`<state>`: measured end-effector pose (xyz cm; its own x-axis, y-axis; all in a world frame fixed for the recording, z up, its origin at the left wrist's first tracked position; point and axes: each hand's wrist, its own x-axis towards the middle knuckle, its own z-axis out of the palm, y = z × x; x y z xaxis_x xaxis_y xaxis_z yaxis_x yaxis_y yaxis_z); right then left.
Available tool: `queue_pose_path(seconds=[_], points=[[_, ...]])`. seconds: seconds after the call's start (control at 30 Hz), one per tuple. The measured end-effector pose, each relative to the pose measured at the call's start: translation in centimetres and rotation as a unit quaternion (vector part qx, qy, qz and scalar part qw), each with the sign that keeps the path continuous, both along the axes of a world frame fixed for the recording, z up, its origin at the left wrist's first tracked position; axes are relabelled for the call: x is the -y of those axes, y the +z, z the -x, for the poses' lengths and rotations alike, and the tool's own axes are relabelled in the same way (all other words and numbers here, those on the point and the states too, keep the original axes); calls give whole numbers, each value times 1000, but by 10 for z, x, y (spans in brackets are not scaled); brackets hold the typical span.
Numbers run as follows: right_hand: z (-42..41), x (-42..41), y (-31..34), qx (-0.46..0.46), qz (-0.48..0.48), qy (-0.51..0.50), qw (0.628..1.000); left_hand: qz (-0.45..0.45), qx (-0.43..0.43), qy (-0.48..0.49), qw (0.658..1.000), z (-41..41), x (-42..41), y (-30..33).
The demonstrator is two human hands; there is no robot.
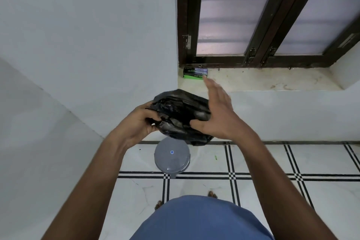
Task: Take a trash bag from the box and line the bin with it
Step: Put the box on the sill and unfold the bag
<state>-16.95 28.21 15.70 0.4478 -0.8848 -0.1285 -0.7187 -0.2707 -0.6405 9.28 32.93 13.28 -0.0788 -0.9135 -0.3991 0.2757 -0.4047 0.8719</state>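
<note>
In the head view, a black trash bag (180, 116) is held bunched above a grey lidded bin (172, 159), which stands on the tiled floor (272, 161) against the wall.

Several risks are judged from this arrangement. The bag is gripped firmly on one side only; if that grip loosens while the film is being teased apart, the bundle is likely to fall onto the bin's lid or beside it. The plastic is thin and clings to itself, so the mouth could be missed and the closed end worked at instead, or the film could be torn by a hard pull. The bin's lid is shut, so nothing can be lined until it is raised, and both hands are occupied with the bag.

The left hand (142, 122) is closed on the bag's left edge, fingers curled into the folds. The right hand (216, 117) is spread wide, its thumb pressed on the bag's right side and its fingers raised clear; no real grip is made there. The bag therefore lies between the two hands, directly above the bin's far rim.

The green and black bag box (195, 73) is seen on the window ledge (272, 80), above and beyond the bin, well apart from it and untouched.
</note>
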Motion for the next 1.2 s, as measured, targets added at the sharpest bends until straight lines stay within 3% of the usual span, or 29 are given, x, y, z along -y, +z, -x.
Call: queue_pose_path(seconds=[0.1,0.17,0.27,0.33,0.43,0.5,0.57,0.6,0.67,0.73,0.8,0.9,1.0,1.07,1.2], points=[[-12,1,0,-4,-31,39,999,17,5,-37,999,9,2,3],[-14,6,1,17,-110,36,993,27,6,-52,998,10,4,5],[-10,9,0,151,-198,34,968,39,17,-69,997,8,4,8],[-7,8,1,269,-242,8,932,34,88,-109,990,4,2,8],[0,15,-5,406,-274,-73,869,-26,258,-219,940,-8,-1,3],[6,27,-14,441,-266,-150,844,-39,366,-208,906,-18,0,-1],[12,35,-21,443,-291,-194,825,-40,387,-147,909,-27,2,-4],[17,36,-23,437,-310,-191,823,-48,349,-112,929,-31,3,-4],[27,34,-24,393,-328,-144,847,-74,188,-50,978,-36,2,-1],[36,30,-23,279,-309,-80,906,-80,42,-9,996,-41,1,1],[37,30,-23,127,-268,-45,954,-72,-6,-2,997,-47,0,1],[32,30,-32,-69,-131,-109,983,-98,29,-37,994,-41,0,4],[30,26,-33,-157,-100,-96,978,-85,108,-27,990,-27,0,7],[24,18,-20,-174,-97,-37,979,-34,168,-18,985,-23,-1,7],[-13,-4,1,-50,-35,53,997,19,194,-95,976,-17,-2,14]])
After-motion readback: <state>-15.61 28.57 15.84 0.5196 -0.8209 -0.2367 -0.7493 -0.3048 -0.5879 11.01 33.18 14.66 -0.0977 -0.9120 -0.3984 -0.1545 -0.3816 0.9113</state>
